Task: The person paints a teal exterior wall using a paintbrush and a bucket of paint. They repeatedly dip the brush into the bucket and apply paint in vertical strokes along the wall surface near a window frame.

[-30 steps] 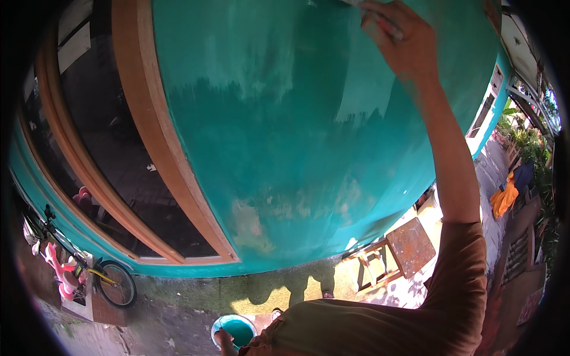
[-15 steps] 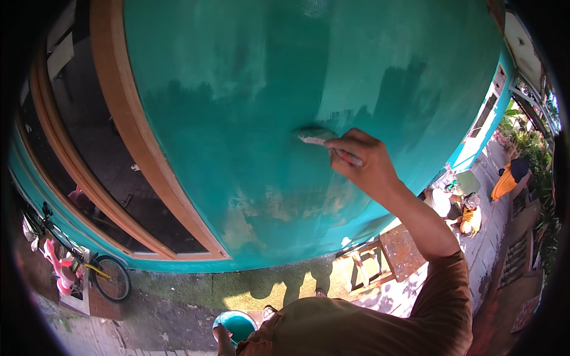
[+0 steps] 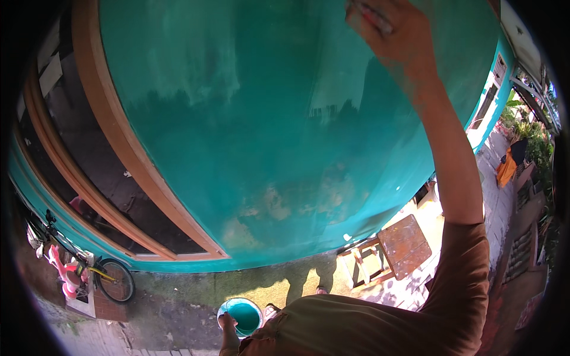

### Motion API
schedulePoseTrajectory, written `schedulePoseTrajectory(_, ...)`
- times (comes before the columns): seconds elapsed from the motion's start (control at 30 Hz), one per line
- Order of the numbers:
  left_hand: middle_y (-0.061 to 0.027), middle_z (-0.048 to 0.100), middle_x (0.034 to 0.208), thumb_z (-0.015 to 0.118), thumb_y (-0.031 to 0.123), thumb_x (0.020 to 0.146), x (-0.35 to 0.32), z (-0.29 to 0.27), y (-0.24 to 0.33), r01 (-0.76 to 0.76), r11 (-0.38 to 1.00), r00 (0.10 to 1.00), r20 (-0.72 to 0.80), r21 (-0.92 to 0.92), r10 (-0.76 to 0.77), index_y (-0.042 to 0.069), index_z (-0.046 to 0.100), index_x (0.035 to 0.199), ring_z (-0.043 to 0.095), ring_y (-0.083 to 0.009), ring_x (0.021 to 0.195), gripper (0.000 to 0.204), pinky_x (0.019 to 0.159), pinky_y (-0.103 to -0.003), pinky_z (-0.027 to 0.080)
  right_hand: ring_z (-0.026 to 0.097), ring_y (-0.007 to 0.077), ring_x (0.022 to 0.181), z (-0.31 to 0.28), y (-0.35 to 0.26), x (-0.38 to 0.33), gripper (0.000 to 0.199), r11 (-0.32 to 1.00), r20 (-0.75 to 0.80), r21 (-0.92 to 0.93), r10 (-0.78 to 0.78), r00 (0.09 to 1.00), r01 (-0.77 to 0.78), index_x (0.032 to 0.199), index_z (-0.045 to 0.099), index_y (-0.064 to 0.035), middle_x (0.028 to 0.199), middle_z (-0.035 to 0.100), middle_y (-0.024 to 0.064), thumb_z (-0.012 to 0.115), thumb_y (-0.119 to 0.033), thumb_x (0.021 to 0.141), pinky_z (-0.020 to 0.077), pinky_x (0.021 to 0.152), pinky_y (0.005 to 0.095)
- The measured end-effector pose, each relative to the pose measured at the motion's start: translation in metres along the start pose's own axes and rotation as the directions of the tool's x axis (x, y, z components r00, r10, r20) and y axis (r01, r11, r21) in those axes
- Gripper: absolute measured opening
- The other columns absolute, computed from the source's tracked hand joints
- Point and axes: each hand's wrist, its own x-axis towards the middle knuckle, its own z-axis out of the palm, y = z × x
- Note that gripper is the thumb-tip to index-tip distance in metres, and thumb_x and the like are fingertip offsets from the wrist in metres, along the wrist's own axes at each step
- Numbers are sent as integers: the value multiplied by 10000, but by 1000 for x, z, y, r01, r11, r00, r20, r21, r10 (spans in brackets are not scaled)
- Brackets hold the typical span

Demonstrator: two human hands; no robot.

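My right hand (image 3: 404, 41) is raised near the top edge, fingers closed round a paintbrush (image 3: 375, 18). Only part of its handle shows, somewhat blurred; the bristles are hidden or beyond the frame. Before me stands a teal wall (image 3: 255, 136) with darker, wet-looking strokes above and paler, worn patches (image 3: 276, 204) lower down. Down at my left side, my left hand (image 3: 227, 321) grips the rim of a bucket (image 3: 259, 317). Teal paint (image 3: 244, 313) lies inside it.
A wooden stool (image 3: 407, 246) stands against the foot of the wall at right. Wood-framed windows (image 3: 133, 142) run along the left. A bicycle (image 3: 113, 279) and a pink toy-like object (image 3: 66, 276) are at lower left. Orange cloth (image 3: 506, 169) shows at far right.
My right hand has moved up with the paintbrush, away from the middle of the wall. The bucket in my left hand shows slightly higher and further right. The crouching people at right are now mostly hidden.
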Motion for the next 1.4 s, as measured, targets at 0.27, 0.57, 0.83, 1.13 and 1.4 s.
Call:
schedulePoseTrajectory(0.27,-80,505,541,462,248,966,6,3,6,-15,999,1000,13,39,14,37,513,706,484,-188,380,338,357,-369,482,607,214,655,28,-37,-176,291,990,301,137,-4,954,-39,989,695,-87,801,554,49,737,-20,709,533,591,331)
schedulePoseTrajectory(0.57,-124,557,603,494,298,971,2,8,20,59,987,996,-80,152,-47,-2,569,857,529,-222,401,330,377,-381,514,555,135,638,0,-6,-104,250,908,338,353,99,936,-224,1026,715,-54,753,560,46,717,-16,778,468,603,271)
schedulePoseTrajectory(0.83,-110,560,619,488,302,967,-6,5,16,19,992,999,-51,126,-13,2,548,826,538,-220,437,337,398,-370,508,590,135,679,-16,6,-42,224,997,-105,70,-23,994,31,1031,711,-57,785,561,48,702,-23,810,478,612,269)
schedulePoseTrajectory(1.13,-108,536,607,478,311,967,14,12,4,48,996,998,25,78,-50,4,546,808,522,-231,435,352,424,-391,515,590,197,620,18,-25,-192,303,964,388,209,74,919,-166,997,701,-81,778,552,42,747,-3,708,508,573,325)
schedulePoseTrajectory(1.4,-96,548,621,507,341,966,14,35,36,-19,986,996,93,168,3,29,549,788,534,-223,452,361,421,-370,492,570,119,676,-16,4,-94,235,939,245,253,168,955,-231,1011,725,-51,791,590,54,676,15,791,460,625,246)
